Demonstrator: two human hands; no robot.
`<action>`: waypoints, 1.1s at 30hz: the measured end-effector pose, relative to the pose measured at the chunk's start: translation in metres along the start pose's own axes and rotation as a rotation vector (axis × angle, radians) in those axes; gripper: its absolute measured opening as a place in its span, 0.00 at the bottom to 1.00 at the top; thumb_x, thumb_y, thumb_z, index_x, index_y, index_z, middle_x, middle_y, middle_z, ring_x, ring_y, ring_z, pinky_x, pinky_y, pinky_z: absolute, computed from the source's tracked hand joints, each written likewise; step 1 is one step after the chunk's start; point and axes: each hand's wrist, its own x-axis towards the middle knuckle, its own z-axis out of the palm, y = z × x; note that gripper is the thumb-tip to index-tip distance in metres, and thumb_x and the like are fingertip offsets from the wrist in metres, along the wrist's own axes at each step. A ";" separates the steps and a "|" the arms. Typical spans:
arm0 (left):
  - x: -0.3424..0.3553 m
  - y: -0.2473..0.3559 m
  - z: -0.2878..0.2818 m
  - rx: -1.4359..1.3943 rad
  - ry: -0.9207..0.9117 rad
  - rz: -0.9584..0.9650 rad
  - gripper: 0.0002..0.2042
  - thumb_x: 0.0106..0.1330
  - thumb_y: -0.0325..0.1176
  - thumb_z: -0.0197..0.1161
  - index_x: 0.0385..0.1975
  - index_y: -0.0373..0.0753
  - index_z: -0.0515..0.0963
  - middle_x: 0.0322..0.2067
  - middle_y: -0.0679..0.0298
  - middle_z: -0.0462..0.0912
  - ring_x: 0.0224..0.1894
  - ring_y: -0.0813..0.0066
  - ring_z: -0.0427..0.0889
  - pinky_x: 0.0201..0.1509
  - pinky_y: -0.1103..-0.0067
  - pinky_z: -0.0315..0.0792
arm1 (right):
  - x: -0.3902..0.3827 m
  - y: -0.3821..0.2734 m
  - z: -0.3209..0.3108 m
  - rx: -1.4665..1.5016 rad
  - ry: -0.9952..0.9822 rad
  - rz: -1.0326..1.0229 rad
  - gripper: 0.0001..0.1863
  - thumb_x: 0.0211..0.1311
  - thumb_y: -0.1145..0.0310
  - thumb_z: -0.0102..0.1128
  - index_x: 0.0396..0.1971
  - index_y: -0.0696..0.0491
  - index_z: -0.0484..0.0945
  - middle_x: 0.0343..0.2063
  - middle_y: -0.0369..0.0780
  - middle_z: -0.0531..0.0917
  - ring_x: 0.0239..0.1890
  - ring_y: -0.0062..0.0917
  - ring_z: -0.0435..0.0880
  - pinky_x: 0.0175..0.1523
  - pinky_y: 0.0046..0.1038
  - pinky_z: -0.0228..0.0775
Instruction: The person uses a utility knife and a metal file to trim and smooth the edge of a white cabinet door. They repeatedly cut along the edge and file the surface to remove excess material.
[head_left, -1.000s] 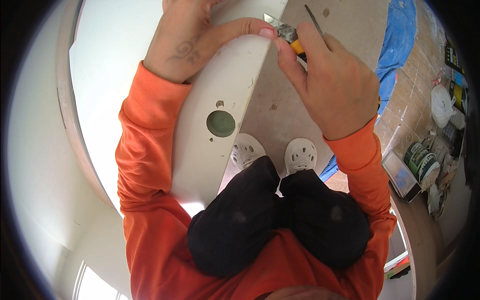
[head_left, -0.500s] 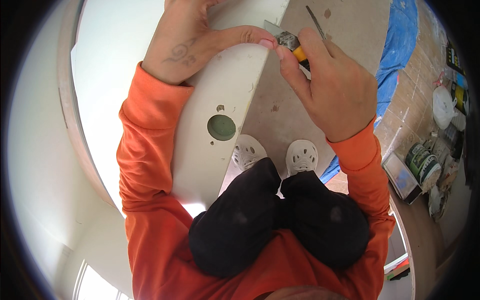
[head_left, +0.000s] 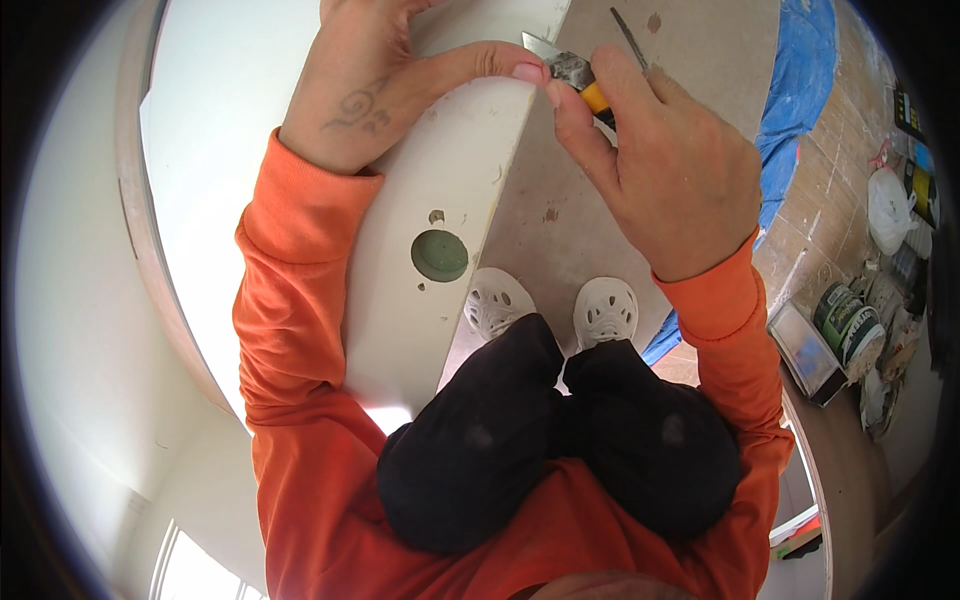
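Two orange sleeves (head_left: 310, 230) reach forward from a person bent over a white board (head_left: 400, 320), and the hands come close together at its right edge. The right hand (head_left: 675, 165) has thumb and forefinger closed on a utility knife (head_left: 572, 70), its yellow-and-black handle mostly tucked in the grip, its grimy metal head showing and its bare blade slanting to the upper left, across the line of the board's edge; I can't tell whether blade and board touch. The left hand (head_left: 375, 90) lies over the board with its thumb stretched wide, the tip at the knife's head and just beside the right thumb; its fingers run out of view, so what they do I can't tell. An inked curl with small marks shows near that wrist. Nearer the body, the board has a round hole (head_left: 440, 256), greenish inside, with smaller holes around it. A thin dark stick (head_left: 628, 38) shows beyond the right hand, held or lying behind it, hard to say. White clogs (head_left: 605, 310) stand below, and a blue sheet (head_left: 800, 80) runs along the right. Past it sits the writing: a tub (head_left: 850, 325) with bold pale lettering on its dark green label, and a dark package (head_left: 907, 112) with yellow print too small to make out. Between them slumps a white plastic bag (head_left: 888, 210).
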 end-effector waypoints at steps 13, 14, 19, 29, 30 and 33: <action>0.006 0.021 -0.003 0.068 -0.031 -0.118 0.31 0.45 0.38 0.76 0.54 0.41 0.78 0.55 0.59 0.75 0.52 0.63 0.65 0.62 0.69 0.62 | 0.003 0.002 0.002 -0.040 0.046 -0.008 0.14 0.61 0.54 0.60 0.31 0.49 0.73 0.19 0.36 0.78 0.19 0.34 0.78 0.21 0.33 0.64; 0.008 0.023 -0.005 0.033 -0.047 -0.152 0.31 0.45 0.37 0.76 0.54 0.41 0.78 0.55 0.60 0.75 0.52 0.63 0.65 0.62 0.69 0.62 | 0.003 0.003 0.002 -0.047 0.044 -0.012 0.14 0.61 0.53 0.60 0.31 0.49 0.74 0.19 0.36 0.78 0.19 0.34 0.78 0.21 0.33 0.64; 0.006 0.024 -0.005 0.051 -0.046 -0.123 0.30 0.45 0.36 0.76 0.53 0.43 0.79 0.55 0.61 0.75 0.51 0.63 0.65 0.61 0.70 0.63 | 0.004 0.004 0.001 -0.032 0.019 -0.004 0.15 0.62 0.52 0.60 0.31 0.49 0.74 0.19 0.36 0.78 0.19 0.35 0.78 0.20 0.33 0.63; 0.007 0.023 -0.004 -0.009 -0.004 -0.138 0.29 0.44 0.36 0.77 0.52 0.44 0.80 0.54 0.62 0.77 0.51 0.65 0.66 0.60 0.72 0.64 | 0.003 0.004 0.004 -0.049 0.048 -0.013 0.14 0.62 0.52 0.59 0.33 0.48 0.75 0.18 0.36 0.77 0.19 0.35 0.78 0.20 0.33 0.64; 0.007 0.023 -0.004 -0.012 0.001 -0.143 0.29 0.44 0.36 0.77 0.52 0.44 0.80 0.54 0.62 0.77 0.51 0.65 0.66 0.60 0.72 0.64 | 0.003 0.004 0.004 -0.050 0.053 -0.009 0.14 0.62 0.52 0.59 0.33 0.48 0.75 0.18 0.36 0.77 0.19 0.35 0.78 0.20 0.33 0.64; 0.010 0.020 -0.001 0.011 0.002 -0.169 0.29 0.44 0.36 0.77 0.52 0.45 0.80 0.53 0.63 0.78 0.50 0.66 0.66 0.60 0.72 0.65 | 0.004 0.005 0.006 -0.057 0.067 -0.001 0.14 0.63 0.52 0.59 0.33 0.48 0.75 0.18 0.36 0.77 0.19 0.35 0.78 0.21 0.33 0.64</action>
